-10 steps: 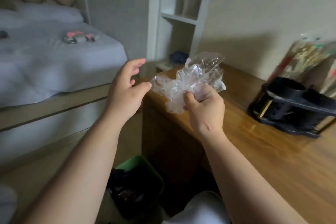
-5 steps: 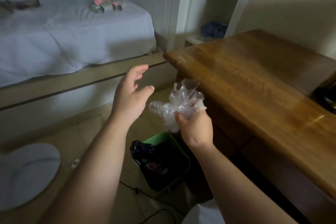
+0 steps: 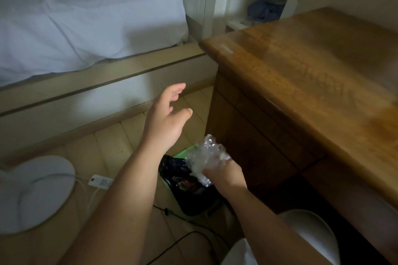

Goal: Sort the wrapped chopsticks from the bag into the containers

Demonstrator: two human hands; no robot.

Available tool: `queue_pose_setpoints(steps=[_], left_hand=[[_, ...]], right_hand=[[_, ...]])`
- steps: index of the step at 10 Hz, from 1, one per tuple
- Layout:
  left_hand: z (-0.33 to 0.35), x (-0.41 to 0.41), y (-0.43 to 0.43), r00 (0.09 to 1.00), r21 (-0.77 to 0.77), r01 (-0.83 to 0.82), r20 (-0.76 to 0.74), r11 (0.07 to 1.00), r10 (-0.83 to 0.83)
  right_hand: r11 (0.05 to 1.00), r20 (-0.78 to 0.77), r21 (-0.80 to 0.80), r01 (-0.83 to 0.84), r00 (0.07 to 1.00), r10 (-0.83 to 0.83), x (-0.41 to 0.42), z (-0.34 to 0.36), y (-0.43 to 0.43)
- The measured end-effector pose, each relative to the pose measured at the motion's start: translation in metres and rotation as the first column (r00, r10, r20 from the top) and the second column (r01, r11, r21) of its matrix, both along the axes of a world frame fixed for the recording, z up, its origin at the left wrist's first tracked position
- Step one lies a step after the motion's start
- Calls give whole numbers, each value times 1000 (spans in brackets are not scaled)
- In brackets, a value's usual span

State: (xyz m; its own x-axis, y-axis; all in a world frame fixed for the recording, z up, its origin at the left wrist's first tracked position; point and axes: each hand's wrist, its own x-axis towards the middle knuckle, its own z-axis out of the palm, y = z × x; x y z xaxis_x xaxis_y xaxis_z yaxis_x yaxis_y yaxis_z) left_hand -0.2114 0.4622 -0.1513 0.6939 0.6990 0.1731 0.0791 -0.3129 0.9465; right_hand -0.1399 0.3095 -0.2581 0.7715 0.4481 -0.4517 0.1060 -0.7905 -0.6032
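My right hand [image 3: 226, 173] grips a crumpled clear plastic bag [image 3: 203, 157], holding it low beside the desk, just above a green waste bin [image 3: 182, 153] lined with a black bag. My left hand [image 3: 165, 120] hovers higher and to the left with its fingers relaxed, holding nothing. No chopsticks or containers appear in the head view.
A wooden desk [image 3: 312, 84] fills the right side. A bed with white sheets [image 3: 86, 17] lies at the back left. On the floor are a white round base [image 3: 32, 196], a power strip [image 3: 101, 182] and dark cables. A white chair [image 3: 312, 234] sits below my right arm.
My right hand has carried the crumpled bag down from desk height to just over the bin. The left hand has let go and stayed higher. My view has tilted down.
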Motion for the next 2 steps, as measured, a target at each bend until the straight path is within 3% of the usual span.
queue_pose_setpoints(steps=[1, 2], left_hand=[[-4, 1, 0, 1000, -16, 12, 6, 1000, -12], [-6, 4, 4, 1000, -28, -3, 16, 1000, 3]], right_hand=[[996, -106, 4, -94, 990, 94, 3, -11, -3], [997, -210, 13, -74, 975, 75, 5, -20, -2]])
